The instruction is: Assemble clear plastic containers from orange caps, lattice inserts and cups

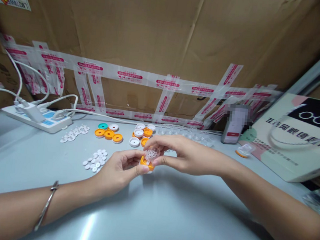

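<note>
Between the thumb and fingers of my left hand (118,170) is a round orange base (145,162) with a white underside. My right hand (183,155) pinches a clear plastic cover (153,152) that sits tilted at the top of this base. Small pale parts show through the cover, too fine to name. Left of my hands lie a pile of small white gears (98,159) and a group of white stemmed discs (74,133). Behind them are loose orange round bases (109,134) and white round rings (134,142). Several clear covers (194,136) lie beyond my right hand.
A white power strip (47,126) with plugged cables stands at the back left. Cardboard (145,30) with tape rises behind the table (152,215). A phone (233,127), an orange-based piece with a clear cover (244,150) and a paper bag (282,151) are at the right.
</note>
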`<state>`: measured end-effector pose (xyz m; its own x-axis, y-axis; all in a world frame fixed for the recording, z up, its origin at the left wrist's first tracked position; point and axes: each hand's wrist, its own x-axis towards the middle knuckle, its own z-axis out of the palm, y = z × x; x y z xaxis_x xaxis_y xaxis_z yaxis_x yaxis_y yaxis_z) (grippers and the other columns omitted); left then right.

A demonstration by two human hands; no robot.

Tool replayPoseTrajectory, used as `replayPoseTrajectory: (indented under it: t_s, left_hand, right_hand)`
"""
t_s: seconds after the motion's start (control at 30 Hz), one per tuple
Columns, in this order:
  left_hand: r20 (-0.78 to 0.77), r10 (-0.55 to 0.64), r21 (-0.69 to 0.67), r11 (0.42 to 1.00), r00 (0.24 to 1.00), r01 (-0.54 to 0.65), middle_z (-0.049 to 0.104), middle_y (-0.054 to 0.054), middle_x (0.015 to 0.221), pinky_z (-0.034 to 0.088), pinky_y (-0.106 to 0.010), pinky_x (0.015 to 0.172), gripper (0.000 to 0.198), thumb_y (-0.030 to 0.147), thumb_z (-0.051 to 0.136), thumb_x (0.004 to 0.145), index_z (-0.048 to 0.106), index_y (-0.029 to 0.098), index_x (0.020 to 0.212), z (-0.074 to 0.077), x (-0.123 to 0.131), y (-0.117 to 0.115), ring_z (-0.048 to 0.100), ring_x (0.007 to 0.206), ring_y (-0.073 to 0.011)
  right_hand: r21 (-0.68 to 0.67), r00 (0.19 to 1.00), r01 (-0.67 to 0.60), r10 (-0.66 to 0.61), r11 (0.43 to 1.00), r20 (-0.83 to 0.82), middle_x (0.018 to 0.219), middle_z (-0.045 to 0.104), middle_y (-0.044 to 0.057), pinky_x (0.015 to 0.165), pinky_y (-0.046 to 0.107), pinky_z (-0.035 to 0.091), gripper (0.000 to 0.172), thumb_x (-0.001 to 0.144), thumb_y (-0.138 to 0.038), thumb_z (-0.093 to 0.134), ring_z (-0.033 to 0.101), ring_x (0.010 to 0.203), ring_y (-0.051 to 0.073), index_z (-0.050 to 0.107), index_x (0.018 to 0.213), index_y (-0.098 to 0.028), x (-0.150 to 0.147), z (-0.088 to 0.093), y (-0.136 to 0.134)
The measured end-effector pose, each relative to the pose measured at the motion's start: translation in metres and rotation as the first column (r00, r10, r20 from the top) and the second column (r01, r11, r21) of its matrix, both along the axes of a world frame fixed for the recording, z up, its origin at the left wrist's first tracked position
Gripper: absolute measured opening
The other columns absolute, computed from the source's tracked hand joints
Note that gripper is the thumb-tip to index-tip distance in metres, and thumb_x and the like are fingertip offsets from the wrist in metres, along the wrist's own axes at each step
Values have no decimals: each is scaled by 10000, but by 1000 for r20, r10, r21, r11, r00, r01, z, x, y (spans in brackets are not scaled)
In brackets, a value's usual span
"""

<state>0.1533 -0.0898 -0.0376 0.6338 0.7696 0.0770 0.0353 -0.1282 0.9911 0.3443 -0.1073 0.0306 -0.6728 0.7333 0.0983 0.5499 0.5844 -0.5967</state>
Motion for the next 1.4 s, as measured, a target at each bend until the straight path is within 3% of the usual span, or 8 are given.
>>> replayPoseTrajectory:
  t_s: [0.4, 0.7, 0.83, 0.93, 1.03, 1.23, 1.3, 1.4]
  left_hand:
    - [-15, -46, 21, 999, 999, 47, 686, -57, 970, 465, -283, 844, 219, 259, 606, 771, 629, 147, 959, -2, -2, -2, 616, 919, -184]
    - [-23, -22, 39, 999, 999, 23, 678, -52, 931, 478, -292, 823, 190, 254, 634, 744, 628, 139, 896, -3, -1, 0, 618, 892, -187]
    - [-15, -9, 3, 1000, 1000, 9, 682, -46, 927, 483, -299, 824, 232, 288, 624, 760, 623, 146, 944, -2, -1, 2, 620, 888, -181]
    - [-5, -2, -8, 1000, 1000, 2, 685, -41, 934, 484, -293, 817, 220, 288, 630, 760, 629, 157, 936, -3, -2, 2, 623, 885, -177]
    - [-5, -4, -3, 1000, 1000, 4, 685, -41, 948, 482, -294, 819, 222, 278, 644, 747, 636, 158, 933, -2, -1, 1, 624, 885, -178]
    - [-15, 14, -35, 999, 1000, -15, 680, -55, 951, 473, -315, 835, 279, 283, 657, 724, 625, 143, 963, -3, 0, 2, 616, 905, -193]
    - [-4, 27, -43, 999, 1000, -27, 681, -48, 928, 479, -310, 814, 256, 298, 652, 728, 627, 149, 935, -3, 0, 3, 621, 871, -185]
    - [9, 44, -29, 999, 999, -44, 679, -37, 894, 479, -297, 799, 224, 314, 635, 742, 632, 157, 901, -3, -1, 3, 618, 843, -172]
  right_hand:
    - [20, 997, 62, -63, 998, 47, 751, 649, 5, 614, 219, 432, 208, 797, -283, 618, 580, 668, 120, 611, 978, -180, 0, -1, 1]
    - [174, 925, 351, -369, 920, 89, 485, 400, -62, 464, 218, 218, 446, 781, -531, 551, 318, 470, 65, 467, 546, -161, -15, -23, 3]
    - [-1, 953, 304, -304, 953, 17, 685, 560, -24, 546, 215, 336, 335, 854, -494, 462, 473, 607, 96, 597, 859, -187, -7, -10, 2]
    - [-164, 991, 125, -132, 979, -28, 970, 605, 15, 687, 227, 414, 345, 832, -415, 536, 544, 829, 124, 530, 1120, -226, 2, 2, 3]
    - [-203, 996, 86, -92, 975, -21, 898, 624, 13, 661, 223, 413, 294, 809, -399, 568, 553, 788, 122, 576, 1029, -204, 3, 0, 6]
    - [71, 920, 377, -382, 924, 90, 471, 375, -48, 469, 232, 208, 515, 838, -559, 429, 318, 471, 74, 465, 519, -156, -11, -25, 10]
    - [73, 914, 394, -399, 916, 70, 508, 423, -34, 485, 233, 242, 510, 861, -556, 379, 362, 503, 88, 511, 570, -159, -10, -24, 10]
    - [-94, 952, 292, -298, 952, -66, 822, 589, 3, 581, 228, 374, 336, 839, -496, 472, 506, 679, 112, 585, 955, -202, -2, -12, 10]
